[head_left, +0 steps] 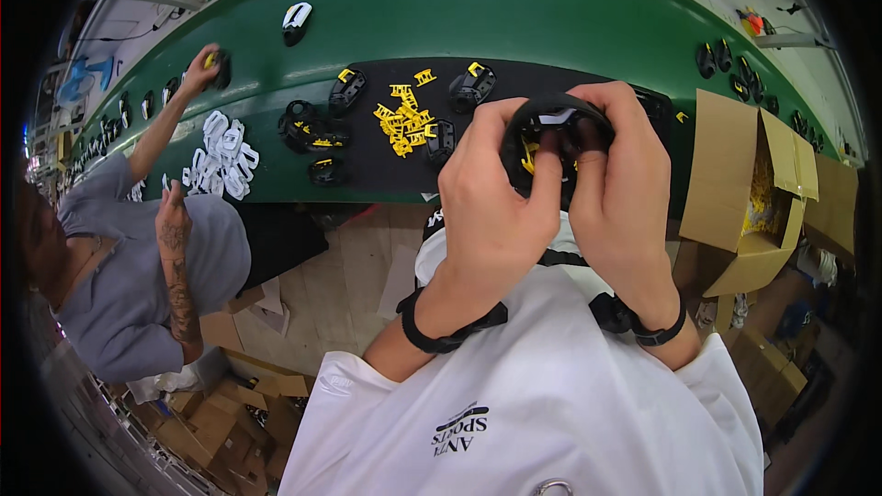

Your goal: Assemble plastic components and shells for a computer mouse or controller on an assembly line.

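Note:
Between both my hands is a black rounded plastic housing (544,112), with a bit of yellow showing inside. My left hand (490,191) is closed around its left side, the thumb pressing into the opening. My right hand (628,186) wraps the right side, its thumb also reaching inside. The palms and fingers hide much of the part. Just left of my hands, a pile of small yellow plastic clips (404,124) lies on a black mat (386,186). Around the pile sit black housings, one (472,86) behind my left hand and another (347,89) farther left.
A long green work table (404,0) curves across the far side. At left, a co-worker in grey (152,266) handles a black part beside a heap of white plastic pieces (222,156). An open cardboard box (721,165) with yellow pieces stands at right.

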A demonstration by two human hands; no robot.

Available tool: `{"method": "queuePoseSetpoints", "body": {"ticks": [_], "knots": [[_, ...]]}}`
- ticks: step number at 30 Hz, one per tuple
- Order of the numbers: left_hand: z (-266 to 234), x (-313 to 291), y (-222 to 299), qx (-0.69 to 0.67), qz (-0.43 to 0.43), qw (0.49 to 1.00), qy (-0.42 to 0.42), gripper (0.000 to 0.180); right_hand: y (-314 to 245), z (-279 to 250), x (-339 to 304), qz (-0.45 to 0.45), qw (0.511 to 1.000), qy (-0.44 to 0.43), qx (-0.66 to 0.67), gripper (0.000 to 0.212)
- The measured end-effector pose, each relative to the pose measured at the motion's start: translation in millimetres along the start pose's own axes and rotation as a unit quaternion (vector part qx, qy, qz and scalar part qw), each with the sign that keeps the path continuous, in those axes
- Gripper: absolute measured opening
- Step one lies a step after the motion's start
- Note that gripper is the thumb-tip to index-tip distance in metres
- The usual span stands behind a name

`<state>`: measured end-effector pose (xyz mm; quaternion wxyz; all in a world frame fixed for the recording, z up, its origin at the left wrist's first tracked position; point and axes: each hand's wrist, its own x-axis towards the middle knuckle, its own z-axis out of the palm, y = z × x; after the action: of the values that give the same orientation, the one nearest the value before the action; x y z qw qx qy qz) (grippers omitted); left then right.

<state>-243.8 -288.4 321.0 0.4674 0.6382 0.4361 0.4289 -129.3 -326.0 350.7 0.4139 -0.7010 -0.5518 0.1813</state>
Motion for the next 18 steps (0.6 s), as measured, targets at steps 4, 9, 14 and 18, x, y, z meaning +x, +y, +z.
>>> {"method": "queuePoseSetpoints", "body": {"ticks": [4, 9, 14, 18], "knots": [[-9.0, 3.8, -2.4, -0.016, 0.033, 0.999, -0.015, 0.021, -2.2, 6.8, 0.0, 0.014, 1.000, -0.001, 0.018, 0.032], [-20.4, 9.8, -16.4, -0.015, -0.010, 0.999, -0.046, 0.022, -0.2, 23.2, 0.3, 0.024, 1.000, 0.003, -0.008, 0.029], [-29.5, 20.3, -23.9, -0.026, -0.058, 0.997, -0.040, 0.022, -7.9, 35.9, 6.2, 0.046, 0.999, 0.025, -0.013, 0.023], [-35.9, 26.8, -30.2, 0.003, -0.066, 0.997, -0.045, 0.024, -6.9, 47.5, 10.5, 0.007, 0.998, 0.042, -0.050, 0.021]]}}
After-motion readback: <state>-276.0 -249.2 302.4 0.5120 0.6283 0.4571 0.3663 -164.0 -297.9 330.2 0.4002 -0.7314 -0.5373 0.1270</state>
